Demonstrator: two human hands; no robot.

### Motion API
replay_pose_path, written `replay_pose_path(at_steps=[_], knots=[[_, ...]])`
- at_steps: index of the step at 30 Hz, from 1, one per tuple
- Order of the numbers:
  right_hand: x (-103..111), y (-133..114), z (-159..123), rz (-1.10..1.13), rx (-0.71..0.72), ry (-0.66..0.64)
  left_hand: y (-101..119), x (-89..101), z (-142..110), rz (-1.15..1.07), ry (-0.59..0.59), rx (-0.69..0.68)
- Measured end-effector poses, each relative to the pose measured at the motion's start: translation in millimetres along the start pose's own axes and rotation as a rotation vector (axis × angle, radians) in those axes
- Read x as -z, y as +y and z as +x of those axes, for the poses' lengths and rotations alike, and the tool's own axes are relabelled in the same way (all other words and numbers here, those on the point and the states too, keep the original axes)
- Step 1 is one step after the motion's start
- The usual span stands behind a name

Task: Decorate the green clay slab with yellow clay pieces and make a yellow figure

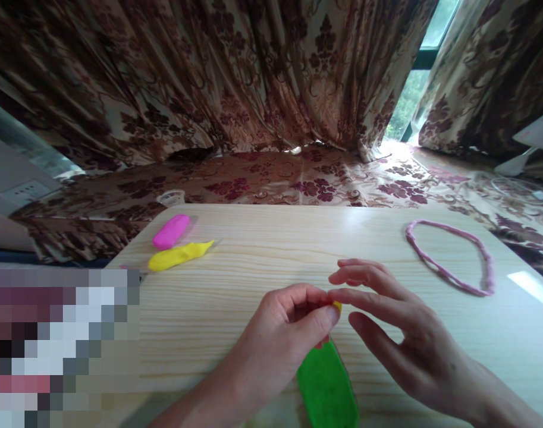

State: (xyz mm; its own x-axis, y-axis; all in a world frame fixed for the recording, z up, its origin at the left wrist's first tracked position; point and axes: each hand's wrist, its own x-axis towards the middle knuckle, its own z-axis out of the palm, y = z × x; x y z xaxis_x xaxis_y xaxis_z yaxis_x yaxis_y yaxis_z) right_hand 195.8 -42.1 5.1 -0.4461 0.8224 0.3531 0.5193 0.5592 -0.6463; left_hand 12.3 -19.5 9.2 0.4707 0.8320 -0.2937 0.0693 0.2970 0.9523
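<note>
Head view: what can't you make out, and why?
All in the head view:
1. Small yellow clay-like piece: full shape hidden by the left hand.
2. Flat green clay-like slab: far end partly behind that hand; near end cut by bottom edge.
3. Lower-left area: masked by pixelated block.

On my head view, my left hand pinches a small yellow piece between its fingers, over the far end of a green slab on the near desk. My right hand is spread just beside it. A pink block and yellow strip lie far left, a mauve loop right.
</note>
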Motion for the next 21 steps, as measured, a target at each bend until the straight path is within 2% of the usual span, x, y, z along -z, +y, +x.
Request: replay_pose_path(at_steps=[5, 16, 21], knots=[[-1.3, 0.8, -0.8, 0.016, 0.02, 0.067, 0.2, 0.8, 1.2, -0.013, 0.02, 0.016], [-3.9, 1.6, -1.0, 0.023, 0.041, 0.068, 1.9, 0.5, 1.2, -0.003, 0.036, 0.007], [-3.5, 2.3, 0.4, 0.03, 0.012, 0.02, 2.5, 0.6, 2.1, 0.01, 0.02, -0.022]])
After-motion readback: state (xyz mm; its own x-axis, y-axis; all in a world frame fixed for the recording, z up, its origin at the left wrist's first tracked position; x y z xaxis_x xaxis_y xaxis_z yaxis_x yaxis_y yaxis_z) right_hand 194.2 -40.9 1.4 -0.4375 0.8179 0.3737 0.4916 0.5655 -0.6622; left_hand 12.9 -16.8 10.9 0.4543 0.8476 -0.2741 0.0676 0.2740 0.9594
